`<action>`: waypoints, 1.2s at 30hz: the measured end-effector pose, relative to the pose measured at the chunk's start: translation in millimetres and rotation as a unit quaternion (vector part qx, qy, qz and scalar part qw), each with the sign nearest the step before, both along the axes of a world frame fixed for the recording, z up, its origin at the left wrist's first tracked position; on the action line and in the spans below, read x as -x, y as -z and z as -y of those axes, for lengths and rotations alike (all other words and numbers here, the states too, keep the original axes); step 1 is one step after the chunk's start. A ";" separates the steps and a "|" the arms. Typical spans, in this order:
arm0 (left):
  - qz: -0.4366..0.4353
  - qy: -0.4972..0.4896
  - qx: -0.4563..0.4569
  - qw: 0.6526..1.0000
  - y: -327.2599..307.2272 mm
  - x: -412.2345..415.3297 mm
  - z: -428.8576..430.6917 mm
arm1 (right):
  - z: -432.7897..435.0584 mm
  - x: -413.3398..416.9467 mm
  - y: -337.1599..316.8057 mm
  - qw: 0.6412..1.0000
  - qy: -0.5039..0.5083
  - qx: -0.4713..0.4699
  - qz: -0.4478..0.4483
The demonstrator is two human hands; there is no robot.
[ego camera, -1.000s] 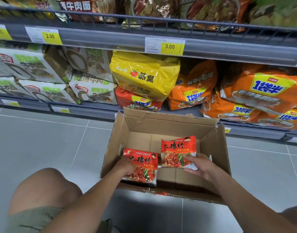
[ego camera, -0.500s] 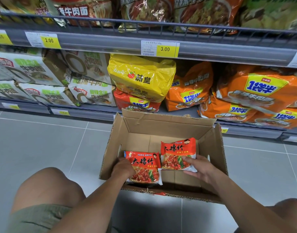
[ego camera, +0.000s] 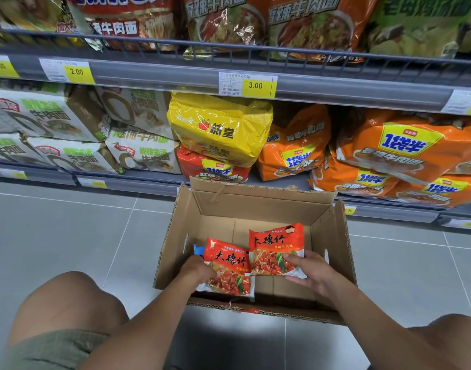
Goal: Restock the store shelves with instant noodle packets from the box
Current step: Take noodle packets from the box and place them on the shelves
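An open cardboard box (ego camera: 338, 236) stands on the grey tiled floor in front of the shelves. Inside it my left hand (ego camera: 198, 269) grips one red instant noodle packet (ego camera: 230, 265) by its left edge. My right hand (ego camera: 310, 271) holds a second red packet (ego camera: 275, 249) by its lower right corner, thumb on top. Both packets are tilted up above the box bottom and their inner edges overlap slightly. A bit of blue wrapper (ego camera: 198, 251) shows behind the left packet.
The low shelf (ego camera: 389, 212) behind the box carries white, yellow (ego camera: 221, 129) and orange multi-packs (ego camera: 405, 148). An upper shelf rail (ego camera: 149, 73) with yellow price tags holds more noodle bags. My bare knees frame the box at left and right.
Both hands have lifted their packets a little and drawn them closer together. The camera has tipped upward and nearer, showing more of the upper shelf.
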State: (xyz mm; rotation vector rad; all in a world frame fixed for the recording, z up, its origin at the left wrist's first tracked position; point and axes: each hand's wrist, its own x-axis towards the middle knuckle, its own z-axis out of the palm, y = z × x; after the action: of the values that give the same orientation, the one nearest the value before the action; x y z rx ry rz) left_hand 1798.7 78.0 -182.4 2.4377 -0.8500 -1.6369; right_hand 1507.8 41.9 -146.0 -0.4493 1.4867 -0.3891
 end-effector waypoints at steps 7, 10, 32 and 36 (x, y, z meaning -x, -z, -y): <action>-0.101 -0.027 0.014 0.994 -24.7 7.6 4.3 | 0.5 -5.5 -16.7 1.000 -0.001 0.008 0.000; -0.092 -0.040 0.050 0.994 -47.5 9.2 5.1 | -0.5 -4.6 -37.2 1.000 0.010 0.010 -0.003; -0.185 -0.069 0.138 0.970 -582.1 15.1 8.9 | -24.8 20.2 -560.5 0.996 0.050 0.056 0.047; -0.218 -0.084 0.168 0.958 -675.6 29.3 1.3 | -31.5 42.1 -636.1 0.992 0.091 0.062 0.068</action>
State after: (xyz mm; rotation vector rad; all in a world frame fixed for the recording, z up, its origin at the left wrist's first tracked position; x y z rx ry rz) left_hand 1769.4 76.7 493.2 1.7770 -0.7503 -1.7039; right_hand 1465.7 73.4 490.1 -0.3779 1.3806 -0.6477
